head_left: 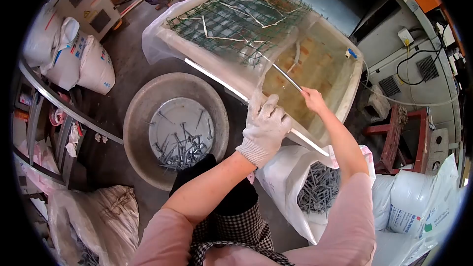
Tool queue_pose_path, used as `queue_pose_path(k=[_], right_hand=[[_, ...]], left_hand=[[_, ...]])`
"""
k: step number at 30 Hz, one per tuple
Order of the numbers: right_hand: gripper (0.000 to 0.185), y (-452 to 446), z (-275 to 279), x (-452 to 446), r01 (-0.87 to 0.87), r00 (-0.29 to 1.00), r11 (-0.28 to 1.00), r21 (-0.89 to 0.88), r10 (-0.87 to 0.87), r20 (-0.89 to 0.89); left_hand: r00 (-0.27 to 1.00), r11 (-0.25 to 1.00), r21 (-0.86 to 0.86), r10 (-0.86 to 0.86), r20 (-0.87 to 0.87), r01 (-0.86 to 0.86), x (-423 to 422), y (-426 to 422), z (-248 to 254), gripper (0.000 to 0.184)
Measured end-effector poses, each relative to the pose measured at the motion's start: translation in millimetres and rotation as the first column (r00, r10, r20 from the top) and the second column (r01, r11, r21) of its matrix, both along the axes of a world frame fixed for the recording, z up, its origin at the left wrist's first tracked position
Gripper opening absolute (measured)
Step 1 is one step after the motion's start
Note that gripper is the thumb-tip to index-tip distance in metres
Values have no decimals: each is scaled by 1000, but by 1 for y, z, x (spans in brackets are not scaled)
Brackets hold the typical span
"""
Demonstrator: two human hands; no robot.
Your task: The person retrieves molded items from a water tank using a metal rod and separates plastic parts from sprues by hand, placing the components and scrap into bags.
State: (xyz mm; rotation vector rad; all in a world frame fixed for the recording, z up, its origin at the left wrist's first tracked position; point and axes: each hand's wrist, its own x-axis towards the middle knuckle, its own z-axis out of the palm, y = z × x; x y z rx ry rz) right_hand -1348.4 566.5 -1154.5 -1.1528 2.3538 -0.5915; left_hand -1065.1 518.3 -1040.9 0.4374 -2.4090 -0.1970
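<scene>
My right hand (pixel 314 100), bare, is closed around a thin metal rod (pixel 286 75). The rod slants up to the left, its far end by a pale object under the edge of the green wire mesh (pixel 221 15). My left hand (pixel 266 127), in a white knitted glove, is closed at the near rim of a large white tub (pixel 352 86). Its fingers seem to pinch the clear plastic sheet (pixel 258 81) hanging there; the exact grip is partly hidden. Murky water with brownish patches shows in the tub's right part. Pale strips lie across the mesh.
A round basin (pixel 135 123) with several grey plastic pieces stands on the floor at left. An open white sack (pixel 281 172) of similar grey pieces is below the tub. Filled sacks (pixel 96 66) stand at left, a red frame (pixel 421 140) at right, and a curved metal rail (pixel 69 111) at far left.
</scene>
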Motion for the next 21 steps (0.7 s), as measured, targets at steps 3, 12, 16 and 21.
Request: queue_pose_path(k=[3,12,16,21], right_hand=[[30,-12,13,7,66,995,992,104,-74,73],[31,102,61,-3,7,993,988,155,11,-116],[31,84,62,18,36,999,984,177,-28,-43],[31,18,17,20,29,1000,995,99,-29,-8]], left_hand=[[1000,1000,-4,-6,5,6,0,-2,4,19],[1000,1000,-8,-13,19,13,5,0,6,20],[1000,1000,25,-8,22,8,2,3,4,21],[1000,998,56,14,-1,-14,2,3,8,12]])
